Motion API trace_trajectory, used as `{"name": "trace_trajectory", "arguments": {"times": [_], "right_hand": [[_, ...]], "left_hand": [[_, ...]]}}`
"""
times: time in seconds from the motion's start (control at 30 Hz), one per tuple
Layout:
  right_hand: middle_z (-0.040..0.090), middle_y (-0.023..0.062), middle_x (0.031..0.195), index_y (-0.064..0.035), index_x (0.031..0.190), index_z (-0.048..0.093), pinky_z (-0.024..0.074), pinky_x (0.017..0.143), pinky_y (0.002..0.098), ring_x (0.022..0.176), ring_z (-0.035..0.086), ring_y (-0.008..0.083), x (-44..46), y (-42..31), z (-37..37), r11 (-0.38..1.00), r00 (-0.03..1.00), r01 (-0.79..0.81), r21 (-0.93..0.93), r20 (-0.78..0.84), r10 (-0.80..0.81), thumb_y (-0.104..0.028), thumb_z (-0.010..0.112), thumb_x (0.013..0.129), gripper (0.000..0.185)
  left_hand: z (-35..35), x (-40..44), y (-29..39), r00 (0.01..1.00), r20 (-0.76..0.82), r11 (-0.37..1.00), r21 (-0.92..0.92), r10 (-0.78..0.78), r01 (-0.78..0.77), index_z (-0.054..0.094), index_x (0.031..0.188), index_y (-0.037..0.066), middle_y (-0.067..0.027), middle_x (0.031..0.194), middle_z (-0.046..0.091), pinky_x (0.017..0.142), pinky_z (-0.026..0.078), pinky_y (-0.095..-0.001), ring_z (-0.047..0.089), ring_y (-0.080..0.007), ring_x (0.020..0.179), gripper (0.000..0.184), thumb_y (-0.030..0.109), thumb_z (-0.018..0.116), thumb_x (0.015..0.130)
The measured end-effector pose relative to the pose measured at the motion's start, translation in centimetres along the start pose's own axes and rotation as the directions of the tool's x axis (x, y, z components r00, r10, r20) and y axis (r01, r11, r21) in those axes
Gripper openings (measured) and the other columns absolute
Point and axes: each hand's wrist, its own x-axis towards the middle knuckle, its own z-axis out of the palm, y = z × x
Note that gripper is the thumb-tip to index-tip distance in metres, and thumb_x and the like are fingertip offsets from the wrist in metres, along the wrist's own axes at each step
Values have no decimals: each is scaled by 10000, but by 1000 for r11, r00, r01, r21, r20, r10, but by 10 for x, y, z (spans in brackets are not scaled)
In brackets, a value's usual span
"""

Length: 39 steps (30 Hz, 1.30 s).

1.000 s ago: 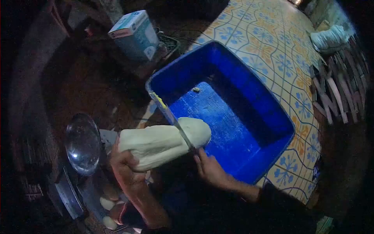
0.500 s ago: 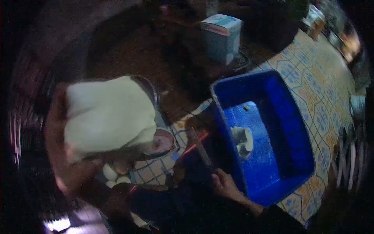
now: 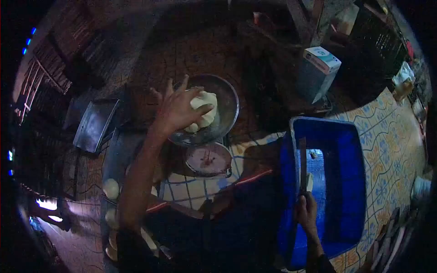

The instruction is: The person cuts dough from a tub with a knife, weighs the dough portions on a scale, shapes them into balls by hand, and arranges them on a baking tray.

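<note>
My left hand (image 3: pixel 182 107) is spread, fingers apart, over a pale dough-like lump (image 3: pixel 208 109) in a round metal bowl (image 3: pixel 230 102). Its fingers seem to touch the lump without being wrapped round it. My right hand (image 3: pixel 307 209) is closed round the handle of a knife (image 3: pixel 303 164), whose blade points up along the left side of a blue tub (image 3: pixel 357 182). A small pale piece (image 3: pixel 309 182) lies inside the tub, partly behind the blade. Just below the bowl is a smaller pan (image 3: pixel 207 159) with something pinkish in it.
A box (image 3: pixel 318 75) stands behind the tub. Several pale round pieces (image 3: pixel 111 189) lie at the lower left, near a metal tray (image 3: pixel 96 125). Sticks (image 3: pixel 393 241) are at the lower right, beside the patterned tile floor (image 3: pixel 387 150).
The view has swung left. My left hand has let go of the large pale mass, and a pale lump now lies in the bowl. My right hand still has the knife, its blade now upright.
</note>
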Motion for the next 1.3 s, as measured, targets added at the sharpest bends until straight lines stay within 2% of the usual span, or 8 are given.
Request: {"name": "trace_trajectory", "arguments": {"times": [0.2, 0.37, 0.5, 0.63, 0.7, 0.97, 1.07, 1.3], "right_hand": [[449, -19, 555, -49, 917, 479, 357, 390, 226, 433, 438, 58, 17, 3, -70, 997, 983, -5, -80, -185, -10, -239, 417, 979, 209], [482, 7, 561, -49, 912, 498, 386, 406, 259, 453, 476, 79, 23, 35, -121, 963, 906, -29, -268, -415, -88, -223, 419, 975, 202], [512, 44, 559, -39, 894, 507, 400, 428, 301, 463, 514, 124, 24, 80, -137, 976, 846, -71, -208, -530, -52, -233, 426, 972, 224], [535, 80, 563, -28, 885, 505, 417, 458, 327, 469, 532, 151, 29, 70, -148, 947, 895, -39, -320, -433, -109, -226, 425, 966, 229], [545, 86, 565, -27, 896, 509, 417, 462, 329, 471, 544, 161, 31, 70, -148, 962, 901, -70, -264, -430, -53, -223, 430, 959, 221], [479, 5, 600, -39, 881, 544, 359, 429, 263, 481, 449, 74, 24, 141, -75, 950, 974, -29, -311, -221, -43, -262, 442, 963, 259], [542, 57, 671, -20, 1065, 550, 396, 450, 315, 521, 524, 149, -15, 63, -65, 898, 898, -434, 72, 108, 425, -308, 432, 957, 329], [415, -52, 616, -81, 974, 501, 322, 420, 239, 493, 406, 66, -55, -27, -74, 683, 742, -669, 294, 327, 586, -307, 444, 962, 233]], "left_hand": [[30, -45, 87, 824, -564, 939, -256, 46, -228, 608, 1101, 47, -203, 1248, 512, 1013, 300, -547, 437, -380, 1209, 373, 209, 663, 770], [91, -86, 241, 762, -272, 358, -757, 587, -546, 613, 981, -6, -154, 913, 638, 741, 491, -402, 623, -319, 782, 255, 116, 627, 758], [162, -97, 343, 559, 18, 462, -587, 829, -665, 589, 1087, 18, -146, 1073, 612, 866, 456, -446, 556, -312, 1023, 388, 271, 653, 800], [231, -70, 397, 661, 291, 710, -443, 692, -547, 592, 1129, 35, -143, 1141, 583, 881, 446, -463, 535, -330, 1081, 483, 317, 689, 749], [251, -51, 394, 469, 740, 866, -318, 481, -386, 582, 1150, 36, -157, 1132, 589, 865, 458, -453, 561, -348, 1053, 475, 304, 669, 769], [197, -90, 355, 749, 393, 753, -624, 533, -208, 643, 952, 33, -218, 935, 642, 795, 469, -454, 611, -390, 911, 283, 257, 650, 779], [146, -71, 341, 873, 278, 649, -759, 402, -57, 631, 903, -7, -222, 805, 636, 699, 482, -457, 608, -407, 830, 236, 212, 617, 816], [101, -92, 314, 914, 146, 298, -954, 379, 29, 595, 956, -10, -224, 804, 637, 665, 503, -400, 650, -352, 803, 239, 187, 641, 829]]}}
